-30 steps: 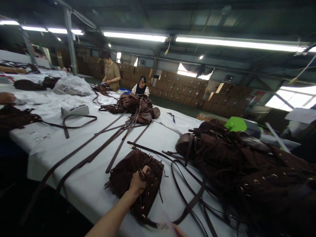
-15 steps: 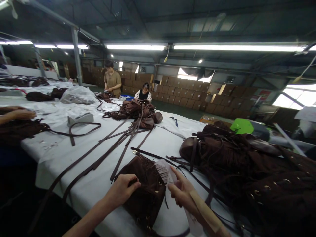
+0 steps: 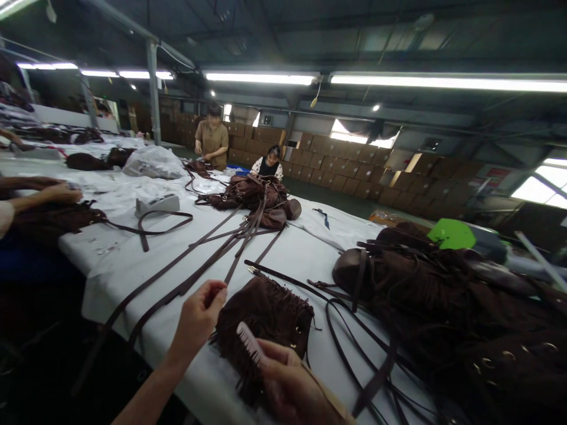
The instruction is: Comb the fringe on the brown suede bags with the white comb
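Note:
A dark brown fringed bag (image 3: 266, 304) with gold eyelets lies on the table in front of me. My right hand (image 3: 287, 378) is closed around a pale comb (image 3: 250, 342), its teeth turned down over the bag's near fringe. At the bag's left edge, my left hand (image 3: 201, 316) pinches its thumb and fingers together. Whatever may be between those fingertips is too small to name.
A large pile of brown bags (image 3: 411, 295) fills the right side. More brown bags (image 3: 254, 195) lie further back, trailing long straps (image 3: 195, 277). A tape dispenser (image 3: 158, 205) stands at left. Two co-workers are beyond the table; another person's hands (image 3: 57, 192) work at far left.
My right hand has brought the comb from the bag's right side down and left to its near fringe. My left hand has shifted left and up, off the bag's middle.

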Demonstrator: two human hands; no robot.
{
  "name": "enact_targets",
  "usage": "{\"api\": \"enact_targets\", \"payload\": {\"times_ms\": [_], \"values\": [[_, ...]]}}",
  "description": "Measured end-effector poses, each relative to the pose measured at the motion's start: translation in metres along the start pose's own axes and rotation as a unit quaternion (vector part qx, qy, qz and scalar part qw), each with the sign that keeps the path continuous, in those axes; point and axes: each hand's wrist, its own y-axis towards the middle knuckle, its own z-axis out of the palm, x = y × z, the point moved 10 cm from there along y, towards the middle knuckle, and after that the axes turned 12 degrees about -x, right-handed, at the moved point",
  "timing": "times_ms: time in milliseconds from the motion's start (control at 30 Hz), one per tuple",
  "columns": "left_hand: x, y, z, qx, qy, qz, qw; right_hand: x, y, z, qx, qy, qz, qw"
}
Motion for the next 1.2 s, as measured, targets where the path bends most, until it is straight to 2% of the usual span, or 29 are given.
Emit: {"api": "enact_targets", "payload": {"times_ms": [67, 133, 233, 300, 367, 400, 467, 600, 667, 733, 833, 867, 900, 967, 1033, 1100, 1167, 1200], "values": [[0.036, -0.013, -0.022, -0.031, 0.001, -0.052, 0.998, 0.014, -0.005, -0.014, -0.008, 0.037, -0.005, 0.999], [0.063, -0.039, -0.023, 0.001, 0.035, -0.081, 0.996, 0.025, -0.010, -0.030, -0.033, 0.022, -0.023, 0.999], [0.090, -0.093, 0.008, 0.120, 0.120, -0.116, 0.979, 0.021, -0.013, -0.065, -0.138, -0.109, -0.044, 0.983], [0.098, -0.125, 0.034, 0.188, 0.182, -0.121, 0.958, 0.018, -0.016, -0.083, -0.204, -0.255, -0.087, 0.941], [0.102, -0.141, 0.053, 0.207, 0.239, -0.112, 0.942, 0.016, -0.019, -0.084, -0.219, -0.385, -0.149, 0.884], [0.104, -0.143, 0.059, 0.206, 0.262, -0.103, 0.937, 0.015, -0.020, -0.082, -0.217, -0.428, -0.174, 0.860], [0.109, -0.144, 0.071, 0.211, 0.292, -0.089, 0.929, 0.015, -0.021, -0.079, -0.216, -0.476, -0.194, 0.830], [0.115, -0.144, 0.086, 0.269, 0.260, -0.064, 0.925, 0.027, -0.017, -0.081, -0.238, -0.511, -0.179, 0.806], [0.108, -0.141, 0.086, 0.280, 0.235, -0.046, 0.930, 0.034, -0.014, -0.075, -0.237, -0.525, -0.190, 0.795], [0.095, -0.134, 0.080, 0.271, 0.219, -0.030, 0.937, 0.032, -0.009, -0.060, -0.208, -0.553, -0.211, 0.779], [0.068, -0.121, 0.073, 0.262, 0.210, -0.005, 0.942, 0.001, 0.004, -0.033, -0.145, -0.606, -0.187, 0.760], [0.058, -0.117, 0.073, 0.266, 0.212, 0.006, 0.940, -0.012, 0.009, -0.028, -0.138, -0.602, -0.166, 0.769], [0.049, -0.114, 0.073, 0.272, 0.216, 0.019, 0.938, -0.023, 0.014, -0.025, -0.141, -0.575, -0.153, 0.791], [0.033, -0.107, 0.070, 0.276, 0.210, 0.038, 0.937, -0.033, 0.021, -0.017, -0.138, -0.443, -0.163, 0.871], [0.023, -0.096, 0.058, 0.241, 0.155, 0.025, 0.958, -0.037, 0.026, -0.015, -0.105, -0.250, -0.172, 0.947], [0.025, -0.080, 0.029, 0.129, 0.048, -0.041, 0.990, -0.048, 0.031, -0.024, -0.080, -0.076, -0.110, 0.988], [0.039, -0.072, -0.004, -0.006, -0.071, -0.116, 0.991, -0.061, 0.031, -0.037, -0.096, 0.024, -0.028, 0.995], [0.045, -0.072, -0.012, -0.043, -0.117, -0.135, 0.983, -0.064, 0.029, -0.042, -0.109, 0.049, -0.007, 0.993]]}}
